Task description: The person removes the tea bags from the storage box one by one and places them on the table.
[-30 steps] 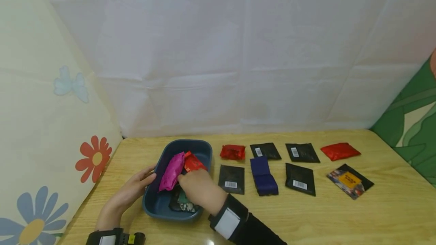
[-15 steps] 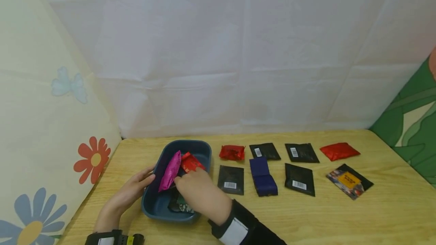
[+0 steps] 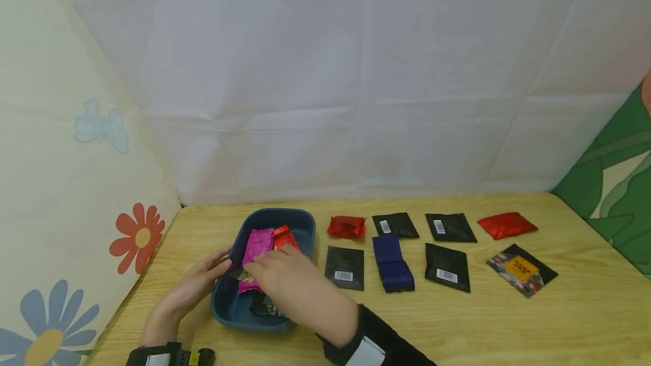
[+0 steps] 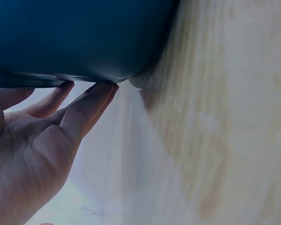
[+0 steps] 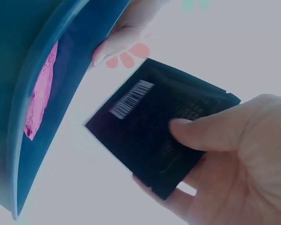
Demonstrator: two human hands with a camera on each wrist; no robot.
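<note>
A dark blue plastic bin (image 3: 227, 305) stands at the table's left side. My left hand (image 3: 190, 287) rests against its left wall; in the left wrist view, nearly straight fingers (image 4: 86, 110) touch the outside. Above the bin, my right hand (image 3: 300, 292) pinches a flat black packet (image 5: 150, 117) between thumb and fingers. Its barcode side shows in the right wrist view, while the head view catches only a patterned corner. Inside the bin lie a pink packet (image 3: 258, 244), a red packet (image 3: 285, 237) partly behind my hand, and dark packets (image 3: 260, 305) lower down.
Right of the bin, packets lie in two rough rows: a red one (image 3: 347, 227), several black ones (image 3: 344, 268), a folded purple one (image 3: 394, 263), another red one (image 3: 507, 225) and a colourful one (image 3: 522, 270). White cloth (image 3: 330, 83) hangs behind the wooden table (image 3: 508, 326).
My right hand has come up from inside the bin with the black packet in its grip. The pink packet now lies flatter. My left hand stays against the bin.
</note>
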